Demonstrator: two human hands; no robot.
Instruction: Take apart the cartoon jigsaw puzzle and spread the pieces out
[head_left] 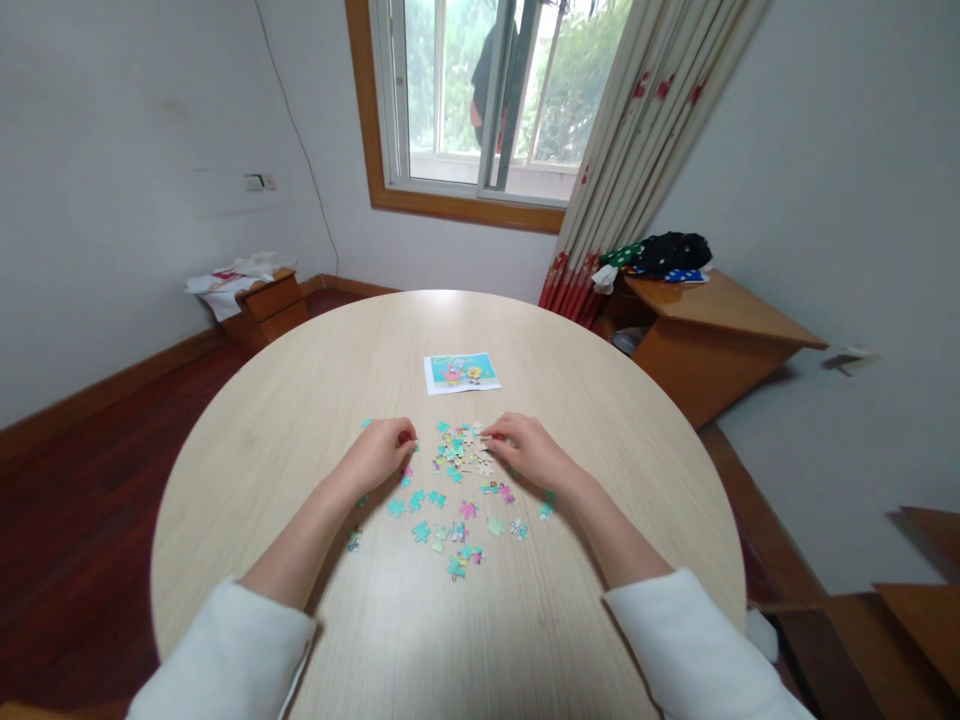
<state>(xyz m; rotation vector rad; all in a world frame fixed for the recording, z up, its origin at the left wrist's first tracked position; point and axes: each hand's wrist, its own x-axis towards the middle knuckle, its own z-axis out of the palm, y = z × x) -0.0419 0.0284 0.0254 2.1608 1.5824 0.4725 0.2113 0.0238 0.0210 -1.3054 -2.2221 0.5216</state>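
Note:
Jigsaw pieces [454, 448], mostly teal with some pink and yellow, lie in a loose heap between my two hands. My left hand [382, 448] is left of the heap, its fingers curled into a pinch with a bit of a teal piece showing at the tips. On the right side of the heap, my right hand [529, 450] pinches a pale jigsaw piece between thumb and forefinger. More loose pieces are spread closer to me, among them a pink piece [469, 510] and a teal piece [421, 531]. Beyond the heap lies a picture sheet [465, 372] with cartoon figures.
The round wooden table [247, 480] fills the middle. A tilted-looking wooden cabinet [720, 310] with clothes [671, 255] on top stands at the right back. Papers lie on a small cabinet [274, 300] at the left. A person [487, 80] is outside the window.

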